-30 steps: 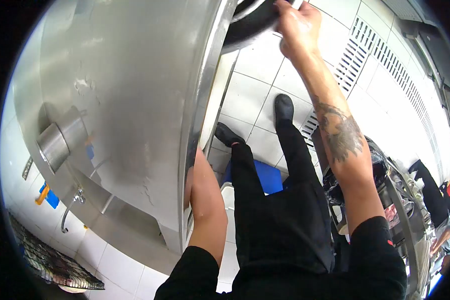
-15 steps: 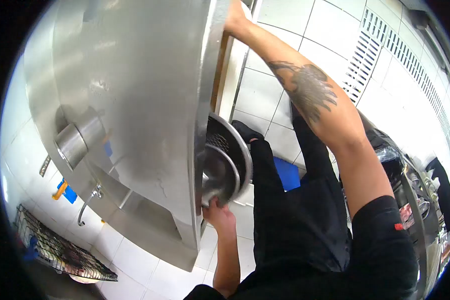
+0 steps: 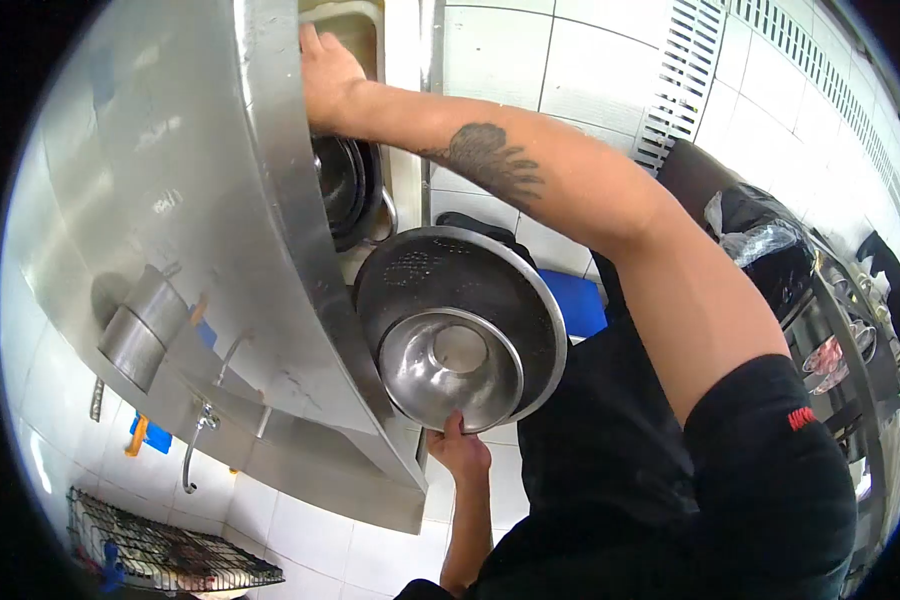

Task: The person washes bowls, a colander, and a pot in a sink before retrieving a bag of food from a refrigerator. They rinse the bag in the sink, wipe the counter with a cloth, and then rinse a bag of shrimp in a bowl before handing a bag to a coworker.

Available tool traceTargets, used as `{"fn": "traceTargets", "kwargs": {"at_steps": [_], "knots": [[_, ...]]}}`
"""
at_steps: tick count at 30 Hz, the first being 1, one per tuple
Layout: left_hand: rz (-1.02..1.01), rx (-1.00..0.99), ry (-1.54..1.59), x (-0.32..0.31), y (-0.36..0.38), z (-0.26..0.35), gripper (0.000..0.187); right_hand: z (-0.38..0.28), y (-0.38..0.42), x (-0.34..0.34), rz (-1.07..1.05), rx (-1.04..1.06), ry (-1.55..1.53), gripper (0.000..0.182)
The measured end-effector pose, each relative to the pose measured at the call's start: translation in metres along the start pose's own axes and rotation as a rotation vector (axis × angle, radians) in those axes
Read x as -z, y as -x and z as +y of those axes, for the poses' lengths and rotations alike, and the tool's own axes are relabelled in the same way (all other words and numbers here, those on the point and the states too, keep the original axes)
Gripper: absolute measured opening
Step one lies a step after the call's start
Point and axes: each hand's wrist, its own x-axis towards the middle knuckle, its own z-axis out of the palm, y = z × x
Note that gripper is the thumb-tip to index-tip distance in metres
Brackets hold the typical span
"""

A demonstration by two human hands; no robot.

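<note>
My left hand [image 3: 460,450] grips the lower rim of a shiny steel mixing bowl [image 3: 420,370], its thumb over the inside edge. That bowl overlaps the inside of a larger, darker steel colander [image 3: 480,270] with small holes; whether my fingers also hold the colander's rim is hidden. Under the counter edge, my right hand [image 3: 332,78] reaches over a pale tub [image 3: 368,15]. Its visible fingers are slightly apart, with the tips partly hidden by the counter. Just below this hand sit dark round pans [image 3: 345,190], close to the wrist.
A steel counter [image 3: 190,180] with a raised edge overhangs the shelf on the left. A metal cylinder [image 3: 135,345] stands on it, near a tap [image 3: 195,445]. A wire rack [image 3: 170,550] is at lower left. Behind my right arm are a black bag [image 3: 770,245] and a rack of utensils [image 3: 840,350].
The bowl and colander have come out from beneath the counter edge into fuller view. My right hand has moved left under the counter, and the view has shifted, revealing the tub and dark pans.
</note>
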Motion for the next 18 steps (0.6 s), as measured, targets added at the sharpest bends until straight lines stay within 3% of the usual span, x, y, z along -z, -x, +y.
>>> {"fn": "traceTargets", "kwargs": {"at_steps": [2, 5, 10, 11, 18], "knots": [[0.015, -0.007, 0.017, -0.004, 0.001, 0.01, 0.022, -0.007, 0.004, -0.008, -0.063, -0.011, -0.064, 0.046], [0.002, -0.042, -0.024, 0.005, -0.003, 0.011, 0.021, -0.017, 0.003, -0.017, -0.104, 0.106, 0.162, 0.048], [-0.013, -0.031, -0.015, 0.01, -0.002, 0.004, 0.021, -0.031, 0.008, -0.067, -0.2, 0.106, 0.121, 0.063], [-0.015, -0.03, -0.014, 0.007, -0.004, 0.003, 0.021, -0.031, 0.007, -0.068, -0.188, -0.038, 0.182, 0.067], [0.046, 0.0, 0.091, 0.011, -0.009, -0.004, 0.022, -0.008, 0.011, -0.044, -0.166, -0.18, -0.174, 0.048]]}}
